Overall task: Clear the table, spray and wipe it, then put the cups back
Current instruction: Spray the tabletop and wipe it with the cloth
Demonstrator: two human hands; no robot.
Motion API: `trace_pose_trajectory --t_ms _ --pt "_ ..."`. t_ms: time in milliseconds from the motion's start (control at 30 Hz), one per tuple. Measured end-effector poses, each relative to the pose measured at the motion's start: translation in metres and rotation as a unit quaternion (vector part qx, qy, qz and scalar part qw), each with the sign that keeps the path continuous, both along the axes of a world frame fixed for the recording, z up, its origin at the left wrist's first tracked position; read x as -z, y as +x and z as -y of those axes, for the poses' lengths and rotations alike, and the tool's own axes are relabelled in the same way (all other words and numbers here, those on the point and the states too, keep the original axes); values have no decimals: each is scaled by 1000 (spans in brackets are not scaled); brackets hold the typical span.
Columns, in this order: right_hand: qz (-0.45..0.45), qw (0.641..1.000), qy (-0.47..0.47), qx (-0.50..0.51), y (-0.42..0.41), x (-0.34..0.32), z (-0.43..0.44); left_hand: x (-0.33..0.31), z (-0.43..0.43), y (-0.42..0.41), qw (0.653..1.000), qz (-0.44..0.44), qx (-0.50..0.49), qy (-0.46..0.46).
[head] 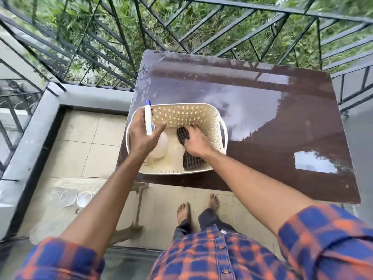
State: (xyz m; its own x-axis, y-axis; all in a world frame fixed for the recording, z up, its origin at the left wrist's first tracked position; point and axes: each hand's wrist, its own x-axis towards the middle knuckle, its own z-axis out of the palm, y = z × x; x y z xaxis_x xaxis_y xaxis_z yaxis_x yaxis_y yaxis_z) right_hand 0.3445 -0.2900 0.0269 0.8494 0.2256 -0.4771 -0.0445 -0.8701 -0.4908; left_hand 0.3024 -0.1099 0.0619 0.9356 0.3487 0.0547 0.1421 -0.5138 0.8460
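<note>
A cream perforated basket (199, 116) stands at the near left of the brown table (272, 122), whose top looks wet and shiny. My left hand (141, 136) grips a white spray bottle (159, 147) with a blue-tipped nozzle, held inside the basket's left side. My right hand (196, 142) is inside the basket, fingers closed on a dark striped cloth (190, 161) that lies on the basket floor. A white cup (84, 198) and clear glassware (60, 196) stand on the tiled floor at the left, below the table.
A black metal railing (121, 37) runs behind and beside the table, with green plants beyond. A grey ledge (30, 138) borders the tiled floor on the left. A table leg (139, 209) and my bare feet (196, 209) are below the near edge.
</note>
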Motion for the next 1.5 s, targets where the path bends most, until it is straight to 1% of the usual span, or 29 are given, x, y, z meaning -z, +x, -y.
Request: trace_pose_trajectory --t_ms 67,133,200,300,367,400,433,500,567,633,667,700,767,800,833,867,900,967,1067,1233,1367,1500 --pt "-31 998 -32 -44 -3 3 5 6 -2 -6 1000 -7 17 20" --pt "-44 998 -35 -42 -3 1 10 8 -6 -12 999 -17 31 16" --pt "-31 998 -20 -41 -2 -8 13 7 -11 -19 998 -22 52 -2" --pt "11 999 22 -36 -1 -36 16 1 -16 -31 995 -35 82 -36" --pt "69 995 62 -31 -3 -59 20 -7 -18 -37 996 -17 85 -31" --pt "112 990 79 -34 -6 -68 25 -12 -20 -41 997 -6 82 -9" --pt "167 981 83 -45 -9 -75 29 -18 -22 -44 997 4 75 28" --pt "278 956 61 -64 -16 -83 41 -23 -33 -47 991 3 62 116" --pt "343 937 54 -36 -22 -84 55 -19 -44 -49 981 -43 41 183" --pt "368 929 37 12 -26 -81 68 -11 -50 -50 975 -101 -11 199" --pt "349 936 21 42 -25 -79 73 -8 -51 -50 973 -130 -42 184" --pt "307 949 2 71 -24 -73 79 -5 -52 -51 973 -162 -63 153" --pt "187 975 -25 121 -24 -64 86 -2 -53 -53 968 -230 -73 66" --pt "125 982 -14 143 -25 -59 87 -4 -51 -53 965 -252 -68 25" --pt "77 983 9 168 -28 -54 87 -5 -48 -54 964 -256 -69 -2" --pt "47 981 26 188 -31 -49 86 -5 -45 -54 965 -250 -75 -6" --pt "36 978 33 202 -33 -44 85 -6 -41 -54 968 -239 -80 10" --pt "47 976 29 210 -35 -40 83 -7 -36 -52 969 -224 -87 62" --pt "67 972 34 221 -36 -42 86 -6 -33 -48 969 -214 -92 83" --pt "108 953 69 274 -40 -50 122 -19 -4 -39 979 -172 -90 66" --pt "128 932 72 332 -37 -62 175 -31 46 -25 988 -145 -40 30" --pt "139 918 76 365 -36 -74 240 -36 110 -12 988 -147 4 36"
